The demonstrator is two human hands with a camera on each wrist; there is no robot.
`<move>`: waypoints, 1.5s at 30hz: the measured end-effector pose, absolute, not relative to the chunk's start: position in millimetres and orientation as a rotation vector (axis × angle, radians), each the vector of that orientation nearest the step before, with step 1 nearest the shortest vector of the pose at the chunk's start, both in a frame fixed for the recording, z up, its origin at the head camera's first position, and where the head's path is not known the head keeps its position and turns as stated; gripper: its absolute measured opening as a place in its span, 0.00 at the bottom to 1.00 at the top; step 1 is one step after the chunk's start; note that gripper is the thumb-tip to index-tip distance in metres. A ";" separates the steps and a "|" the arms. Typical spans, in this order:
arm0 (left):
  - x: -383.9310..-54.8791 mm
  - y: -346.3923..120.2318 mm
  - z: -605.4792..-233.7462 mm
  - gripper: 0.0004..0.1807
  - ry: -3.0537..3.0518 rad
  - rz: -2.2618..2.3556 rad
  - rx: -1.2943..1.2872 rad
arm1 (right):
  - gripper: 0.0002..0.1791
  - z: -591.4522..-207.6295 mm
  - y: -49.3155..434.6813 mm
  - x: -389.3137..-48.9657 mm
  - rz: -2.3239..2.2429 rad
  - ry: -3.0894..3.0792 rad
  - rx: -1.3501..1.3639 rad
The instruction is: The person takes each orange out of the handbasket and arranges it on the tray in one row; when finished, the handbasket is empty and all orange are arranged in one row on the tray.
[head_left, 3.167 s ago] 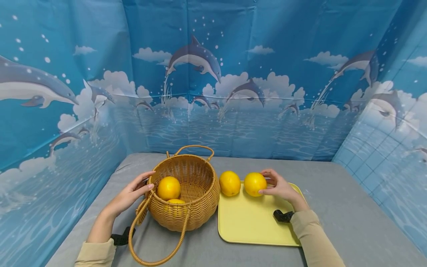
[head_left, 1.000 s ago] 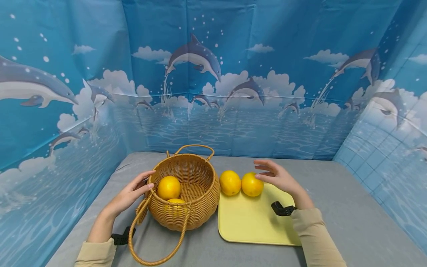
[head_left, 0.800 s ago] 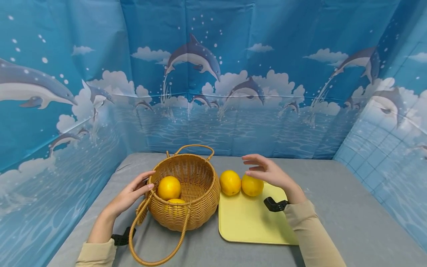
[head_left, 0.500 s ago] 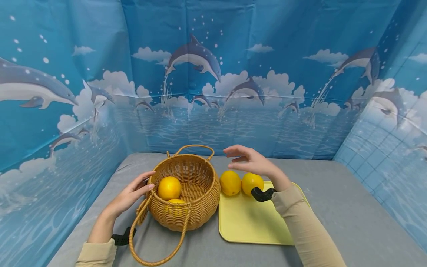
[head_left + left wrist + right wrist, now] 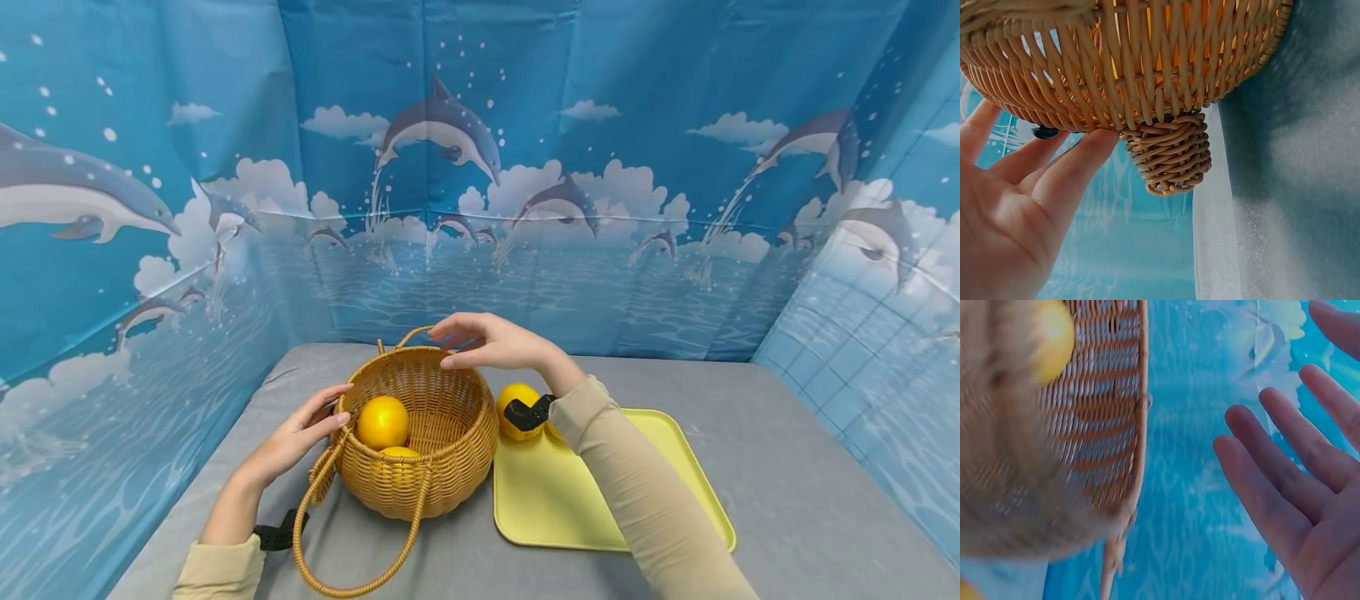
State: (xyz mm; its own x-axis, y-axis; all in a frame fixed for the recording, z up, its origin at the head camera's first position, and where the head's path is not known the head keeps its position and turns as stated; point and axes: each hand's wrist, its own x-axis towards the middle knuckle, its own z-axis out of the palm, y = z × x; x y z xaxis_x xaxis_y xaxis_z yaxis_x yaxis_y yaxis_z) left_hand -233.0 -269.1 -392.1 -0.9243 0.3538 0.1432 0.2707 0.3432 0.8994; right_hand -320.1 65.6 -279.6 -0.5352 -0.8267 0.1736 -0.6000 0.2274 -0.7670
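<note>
Grey cloth, lightly creased: covers the table (image 5: 787, 483). Blue curtain (image 5: 600, 283), printed with dolphins, clouds and rippled water: hangs behind and along both sides, fold lines showing.

Basket (image 5: 450, 492), one: honey-brown wicker, round-bellied, wide-mouthed, set on the table at the left of the tray. Near handle (image 5: 337, 592), rope-like, flopped down in front; far handle (image 5: 414, 333) upright. Stubby woven piece (image 5: 1169, 156), tapered, against the outside.

Oranges, four: deep yellow, smooth, glossy. Upper orange (image 5: 383, 422) and lower orange (image 5: 399, 452) sit inside the basket at its near left. Third orange (image 5: 517, 400) rests at the tray's far left corner, just beside the basket; a fourth, next to it, lies mostly hidden behind the right wrist.

Tray (image 5: 555, 508), one: pale yellow, flat, round-cornered, low-rimmed.

Left hand (image 5: 288, 442): fingers extended, apart, tips resting against the basket's left rim, gripping nothing. Right hand (image 5: 498, 343): poised above the basket's far right rim, fingers parted and loosely bent, holding nothing. Sleeves (image 5: 652, 500): beige.
</note>
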 end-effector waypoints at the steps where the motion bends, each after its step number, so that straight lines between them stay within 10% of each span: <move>1: -233.2 -269.4 -391.8 0.28 2.510 1.658 0.583 | 0.23 -277.1 59.6 -320.0 -1.193 2.226 -1.348; 45: -233.6 -269.1 -391.4 0.28 2.454 1.687 0.608 | 0.24 -341.6 -31.5 -350.4 -0.891 1.970 -1.236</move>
State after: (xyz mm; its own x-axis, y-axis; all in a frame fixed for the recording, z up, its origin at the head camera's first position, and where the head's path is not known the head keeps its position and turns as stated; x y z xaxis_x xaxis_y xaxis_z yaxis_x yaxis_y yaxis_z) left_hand -233.6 -269.1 -391.4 -0.9149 0.3791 0.1391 0.2656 0.3055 0.9144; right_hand -350.4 -31.5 -341.6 -0.3531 -0.9217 -0.1605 -0.4882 0.3278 -0.8088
